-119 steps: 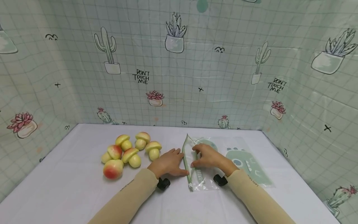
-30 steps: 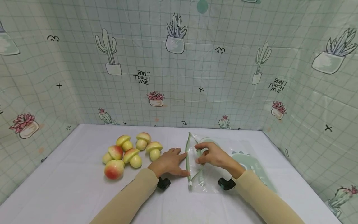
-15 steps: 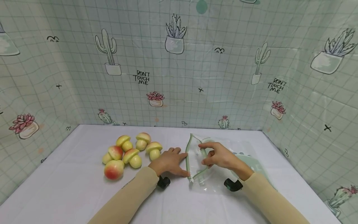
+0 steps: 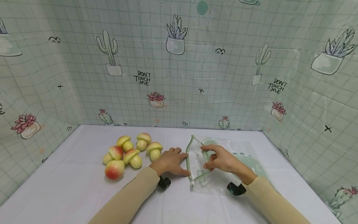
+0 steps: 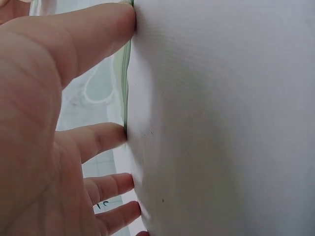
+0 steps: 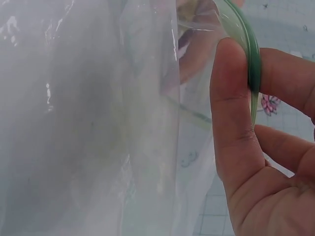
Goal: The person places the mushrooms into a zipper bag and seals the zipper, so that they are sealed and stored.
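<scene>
A clear zip bag [image 4: 221, 183] with green zip strips and a pale green print lies right of centre in the head view, its mouth gaping to the left. My left hand [image 4: 169, 162] rests on the table with fingers spread; in the left wrist view, thumb and index fingertips touch the bag's lower zip strip [image 5: 124, 93]. My right hand [image 4: 223, 160] pinches the other zip strip [image 6: 253, 64] between thumb and fingers, as the right wrist view shows, holding it raised and apart from the lower one. I see nothing inside the bag but its own folds.
Several yellow mushroom-shaped pieces with reddish caps [image 4: 131, 155] lie grouped left of my left hand. The table has a white cover [image 4: 70, 186]. A cactus-print sheet [image 4: 179, 77] hangs along the back and both sides.
My right hand has drawn its zip strip to the right, and the bag's mouth gapes wider than before. The left hand has stayed almost in place. The mushroom-shaped pieces have not moved.
</scene>
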`<action>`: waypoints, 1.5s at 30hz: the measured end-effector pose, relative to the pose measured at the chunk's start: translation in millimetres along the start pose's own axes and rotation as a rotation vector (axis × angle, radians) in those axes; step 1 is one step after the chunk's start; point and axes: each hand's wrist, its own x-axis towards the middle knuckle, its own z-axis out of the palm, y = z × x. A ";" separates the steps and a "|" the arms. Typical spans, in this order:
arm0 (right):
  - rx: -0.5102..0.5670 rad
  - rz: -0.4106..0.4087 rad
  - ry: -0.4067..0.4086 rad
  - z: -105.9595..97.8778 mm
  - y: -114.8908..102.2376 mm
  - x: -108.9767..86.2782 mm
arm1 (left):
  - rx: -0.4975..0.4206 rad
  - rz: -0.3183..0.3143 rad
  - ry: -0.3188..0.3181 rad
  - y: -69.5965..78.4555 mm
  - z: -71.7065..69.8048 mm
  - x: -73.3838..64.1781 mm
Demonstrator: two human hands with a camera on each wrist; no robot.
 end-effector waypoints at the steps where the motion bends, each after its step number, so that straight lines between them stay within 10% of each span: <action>1: 0.005 0.002 0.003 -0.6 0.5 -0.7 | 0.001 0.001 0.000 0.2 -0.1 0.3; 22: 0.060 -0.042 0.164 -15.4 -15.5 6.0 | -0.008 0.000 0.000 2.7 -1.8 -0.9; 33: -0.100 0.026 0.170 1.2 -9.8 15.9 | -0.010 -0.008 -0.004 2.3 -0.5 1.3; 45: 0.006 0.000 0.140 9.9 -6.1 20.0 | -0.021 0.003 0.007 2.5 -1.0 -0.6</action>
